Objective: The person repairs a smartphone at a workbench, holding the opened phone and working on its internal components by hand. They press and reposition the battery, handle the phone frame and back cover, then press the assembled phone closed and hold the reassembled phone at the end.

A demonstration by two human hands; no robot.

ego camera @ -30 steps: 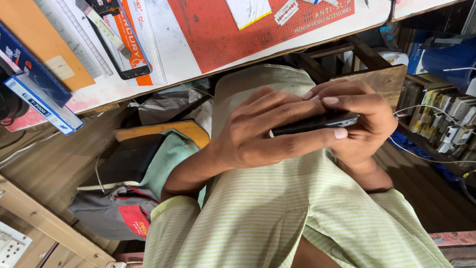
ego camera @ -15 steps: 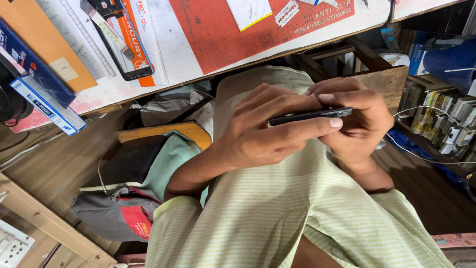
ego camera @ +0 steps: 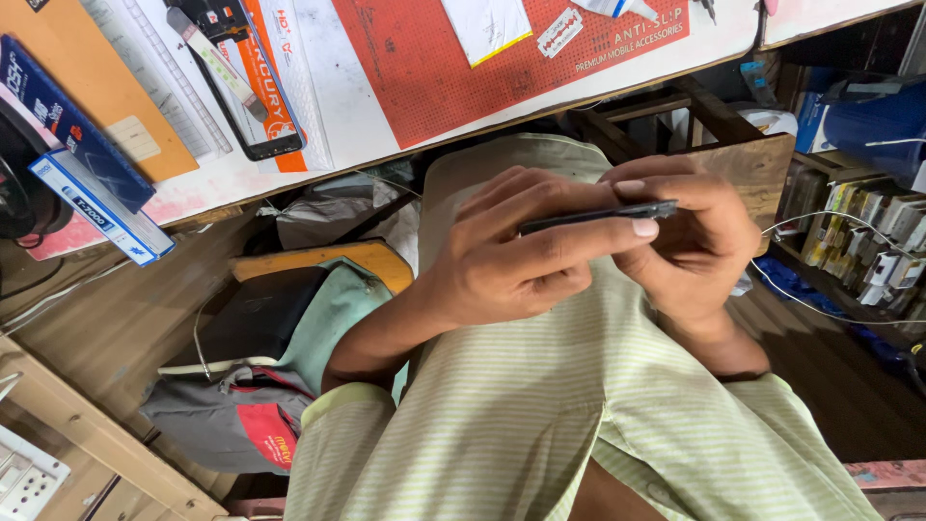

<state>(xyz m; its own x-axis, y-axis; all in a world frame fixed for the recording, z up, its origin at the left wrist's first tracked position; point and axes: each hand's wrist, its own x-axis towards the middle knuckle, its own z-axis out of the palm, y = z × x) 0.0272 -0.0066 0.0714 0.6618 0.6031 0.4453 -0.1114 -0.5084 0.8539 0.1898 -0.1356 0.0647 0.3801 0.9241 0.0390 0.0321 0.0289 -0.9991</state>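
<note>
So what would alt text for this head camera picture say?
Two hands hold a thin dark phone edge-on over a lap in striped green cloth: left hand wrapped around it, right hand at its end. Above, a workbench carries a red mat, ruler and razor blade.

Red mat [ego camera: 463, 68] on white workbench [ego camera: 328, 106]

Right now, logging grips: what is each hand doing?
Left hand: closed on the thin black phone.
Right hand: closed on the same phone's other end.

Blue-and-white boxes [ego camera: 92, 198] at the desk's left edge; orange printed card [ego camera: 275, 72] beside the red mat [ego camera: 463, 68]
</note>
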